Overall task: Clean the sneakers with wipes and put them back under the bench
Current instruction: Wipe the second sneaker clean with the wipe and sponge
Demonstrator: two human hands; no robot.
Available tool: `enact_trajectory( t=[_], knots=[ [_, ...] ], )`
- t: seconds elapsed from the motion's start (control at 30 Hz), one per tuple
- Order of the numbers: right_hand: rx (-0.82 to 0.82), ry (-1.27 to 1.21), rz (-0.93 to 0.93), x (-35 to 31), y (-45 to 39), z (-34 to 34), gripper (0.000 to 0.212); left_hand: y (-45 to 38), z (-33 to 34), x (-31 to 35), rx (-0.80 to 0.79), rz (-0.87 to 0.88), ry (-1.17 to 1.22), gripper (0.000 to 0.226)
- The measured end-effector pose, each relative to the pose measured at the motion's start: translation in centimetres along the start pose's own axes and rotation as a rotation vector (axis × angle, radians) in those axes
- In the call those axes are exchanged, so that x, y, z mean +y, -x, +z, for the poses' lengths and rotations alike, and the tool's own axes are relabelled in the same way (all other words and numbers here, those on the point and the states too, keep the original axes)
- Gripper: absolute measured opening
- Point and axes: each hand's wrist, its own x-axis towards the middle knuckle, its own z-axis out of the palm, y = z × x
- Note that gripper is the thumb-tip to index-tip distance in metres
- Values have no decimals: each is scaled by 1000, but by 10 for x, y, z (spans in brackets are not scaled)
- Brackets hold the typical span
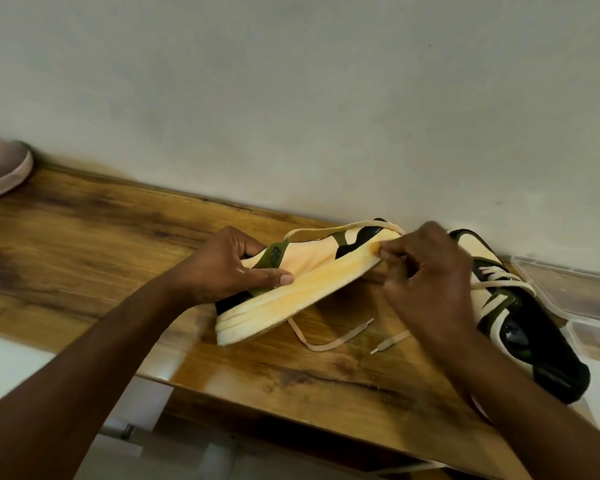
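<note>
Sneaker is gripped at the heel by left hand, toe pinched by right hand; loose laces could be snagged.

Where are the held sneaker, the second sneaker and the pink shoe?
held sneaker [302, 292]: head view, on its yellowed sole edge.
second sneaker [537, 344]: head view, on its black side panel.
pink shoe [0, 168]: head view, on its toe, far left.

No words or numbers can be read. A dark logo sits on the olive heel tab of the held sneaker, too blurred to make out.
</note>
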Motion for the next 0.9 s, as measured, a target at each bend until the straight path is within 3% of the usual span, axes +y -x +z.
enact_trajectory(
  t=[0.07, 0.13, 0.27, 0.43, 0.6, 0.7, 0.77, 0.9],
  knots=[
    [65, -39, 150, 16, -13, -5, 23, 0, 0, 0, -5, 3, -1, 10],
    [64, -77, 183, 16, -11, -4, 24, 0, 0, 0, -3, 2, 6, 12],
    [6, -146, 10, -9, 8, 6, 21, -1, -2, -1, 21, -8, -1, 15],
    [-131, -60, -159, -24, 24, 14, 24, -1, -2, 0, 24, -12, 2, 14],
    [55, -81, 36, 7, -8, 3, 23, -2, 0, 2, -11, -1, -7, 31],
    [67, -6, 173, 19, -15, -2, 19, 0, 1, 6, -49, 17, -50, 15],
    [55, -10, 149, 13, -10, -2, 18, 2, -2, 8, -51, 17, -78, 8],
    [-41, -42, 23, -6, 3, -1, 19, 5, -18, 13, -19, -20, -202, 41]
  ],
)
